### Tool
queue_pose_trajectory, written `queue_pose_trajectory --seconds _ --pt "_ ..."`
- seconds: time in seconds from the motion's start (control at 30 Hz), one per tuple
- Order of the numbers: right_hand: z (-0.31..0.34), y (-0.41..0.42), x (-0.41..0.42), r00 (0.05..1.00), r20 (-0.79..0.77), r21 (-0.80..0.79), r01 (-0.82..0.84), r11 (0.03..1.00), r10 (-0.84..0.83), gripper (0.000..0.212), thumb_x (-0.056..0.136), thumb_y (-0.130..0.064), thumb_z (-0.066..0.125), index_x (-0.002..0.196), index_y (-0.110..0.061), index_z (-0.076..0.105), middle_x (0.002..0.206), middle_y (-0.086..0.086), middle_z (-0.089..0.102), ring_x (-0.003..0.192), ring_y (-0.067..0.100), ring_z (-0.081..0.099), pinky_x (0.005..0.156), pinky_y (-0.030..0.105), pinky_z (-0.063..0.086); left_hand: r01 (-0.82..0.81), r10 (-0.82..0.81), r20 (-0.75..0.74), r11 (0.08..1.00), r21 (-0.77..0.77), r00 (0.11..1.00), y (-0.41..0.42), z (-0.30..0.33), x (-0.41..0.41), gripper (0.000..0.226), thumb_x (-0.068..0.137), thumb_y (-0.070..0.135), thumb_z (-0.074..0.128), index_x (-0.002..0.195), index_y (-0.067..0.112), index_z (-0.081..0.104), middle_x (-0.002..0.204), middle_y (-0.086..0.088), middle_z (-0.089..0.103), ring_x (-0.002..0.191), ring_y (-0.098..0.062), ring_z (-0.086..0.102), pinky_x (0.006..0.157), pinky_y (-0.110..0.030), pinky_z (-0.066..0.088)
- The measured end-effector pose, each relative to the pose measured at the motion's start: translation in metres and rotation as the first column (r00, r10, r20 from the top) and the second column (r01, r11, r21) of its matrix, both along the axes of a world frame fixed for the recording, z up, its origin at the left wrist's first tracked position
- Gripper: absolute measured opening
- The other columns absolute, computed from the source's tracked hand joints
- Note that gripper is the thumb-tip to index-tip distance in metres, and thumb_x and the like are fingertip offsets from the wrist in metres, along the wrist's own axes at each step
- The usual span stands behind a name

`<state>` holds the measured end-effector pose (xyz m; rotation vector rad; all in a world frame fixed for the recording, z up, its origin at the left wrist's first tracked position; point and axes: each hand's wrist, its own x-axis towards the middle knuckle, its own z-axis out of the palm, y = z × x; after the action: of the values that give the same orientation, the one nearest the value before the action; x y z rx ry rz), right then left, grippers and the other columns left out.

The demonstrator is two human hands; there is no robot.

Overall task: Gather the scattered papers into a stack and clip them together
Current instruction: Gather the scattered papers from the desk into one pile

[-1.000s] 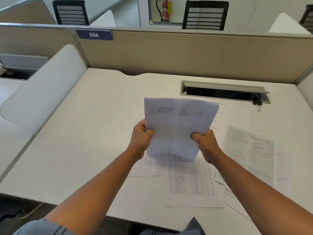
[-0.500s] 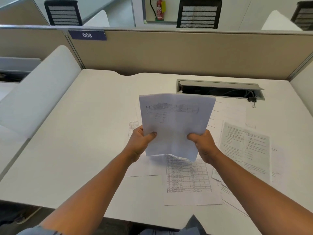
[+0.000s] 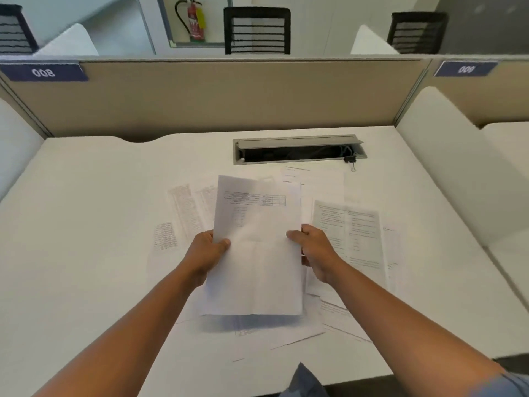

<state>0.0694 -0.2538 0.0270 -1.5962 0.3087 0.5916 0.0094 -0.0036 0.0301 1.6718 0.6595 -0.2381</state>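
Above desk (image 3: 86, 253), held papers (image 3: 257, 253), long axis pointing away

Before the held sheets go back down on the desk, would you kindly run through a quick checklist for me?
1. Left hand grip on the held sheets: ok.
2. Right hand grip on the opposite edge: ok.
3. Held sheets' edges squared: cannot tell.
4. All loose papers gathered: not ok, several lie spread on the desk.
5. Binder clip free by the cable tray: ok.
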Motion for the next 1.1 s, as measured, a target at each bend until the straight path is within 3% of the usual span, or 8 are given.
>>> queue_pose_trajectory --seconds 0.1,0.2,0.3,0.37,0.53,0.7,0.87,1.1 --pt "-0.015 -0.04 0.004 0.982 0.012 -0.088 0.191 0.978 -0.19 0.026 0.09 -0.025 0.073 0.113 -0.014 0.068 0.111 0.011 0.074 0.084 0.018 0.07 0.069 0.031 0.053 0.039 -0.038 -0.07 0.999 0.016 0.997 -0.015 -0.008 0.007 0.015 0.099 0.009 0.059 0.111 0.013 0.068 0.099 -0.006 0.073 0.089 -0.028 0.071 0.07 -0.035 0.057" --pt "-0.031 -0.082 0.005 0.946 0.131 -0.414 0.325 0.85 -0.298 0.055 0.084 -0.027 0.074 0.136 -0.018 0.056 0.13 0.003 0.061 0.11 0.024 0.063 0.085 0.035 0.052 0.067 -0.063 -0.119 0.997 0.032 0.991 -0.029 -0.015 0.013 0.013 0.098 0.007 0.06 0.107 0.013 0.068 0.098 -0.009 0.073 0.088 -0.03 0.071 0.073 -0.038 0.058" --pt "-0.041 -0.117 0.004 0.944 0.142 -0.706 0.307 0.638 -0.298 0.073 0.077 -0.039 0.077 0.142 -0.019 0.048 0.141 0.006 0.045 0.126 0.033 0.049 0.094 0.05 0.053 0.078 -0.066 -0.163 0.995 0.065 0.984 -0.039 -0.02 0.018 0.013 0.095 0.004 0.06 0.096 0.013 0.068 0.095 -0.011 0.072 0.084 -0.031 0.07 0.067 -0.034 0.056" --pt "-0.043 -0.134 0.002 0.962 0.076 -0.791 0.218 0.572 -0.261 0.077 0.073 -0.048 0.081 0.136 -0.016 0.048 0.138 0.007 0.04 0.127 0.034 0.044 0.093 0.056 0.053 0.069 -0.054 -0.181 0.994 0.079 0.982 -0.043 -0.026 0.02 0.014 0.093 0.001 0.06 0.098 0.01 0.069 0.093 -0.013 0.072 0.083 -0.033 0.07 0.068 -0.035 0.056" --pt "-0.04 -0.146 0.002 0.985 -0.011 -0.845 0.081 0.528 -0.169 0.087 0.07 -0.053 0.087 0.135 -0.016 0.043 0.136 0.008 0.038 0.127 0.035 0.043 0.091 0.052 0.053 0.047 -0.024 -0.222 0.994 0.097 0.975 -0.05 -0.033 0.02 0.015 0.093 0.001 0.06 0.105 0.007 0.067 0.094 -0.015 0.07 0.084 -0.036 0.069 0.068 -0.039 0.056" --pt "-0.041 -0.156 0.012 0.974 -0.025 -0.773 0.125 0.622 -0.227 0.099 0.065 -0.04 0.091 0.143 -0.021 0.035 0.132 0.007 0.051 0.119 0.036 0.057 0.092 0.052 0.055 0.056 -0.031 -0.237 0.993 0.103 0.971 -0.054 -0.03 0.022 0.017 0.092 -0.002 0.056 0.09 0.011 0.066 0.093 -0.015 0.071 0.08 -0.033 0.069 0.064 -0.034 0.055" --pt "-0.046 -0.167 0.01 0.957 0.034 -0.732 0.22 0.645 -0.288 0.039 0.084 -0.032 0.065 0.12 -0.025 0.052 0.114 0.001 0.067 0.094 0.027 0.065 0.089 0.049 0.057 0.06 -0.037 -0.229 0.994 0.091 0.973 -0.055 -0.027 0.024 0.018 0.094 -0.002 0.055 0.09 0.012 0.065 0.092 -0.013 0.07 0.08 -0.031 0.068 0.06 -0.032 0.053" --pt "-0.045 -0.187 0.01 0.949 -0.026 -0.861 0.138 0.49 -0.313 0.047 0.09 -0.022 0.056 0.136 -0.022 0.049 0.13 0.007 0.049 0.116 0.032 0.049 0.1 0.052 0.046 0.041 -0.021 -0.218 0.995 0.089 0.976 -0.055 -0.024 0.028 0.018 0.094 -0.002 0.056 0.088 0.013 0.063 0.094 -0.014 0.07 0.083 -0.034 0.068 0.063 -0.033 0.054"
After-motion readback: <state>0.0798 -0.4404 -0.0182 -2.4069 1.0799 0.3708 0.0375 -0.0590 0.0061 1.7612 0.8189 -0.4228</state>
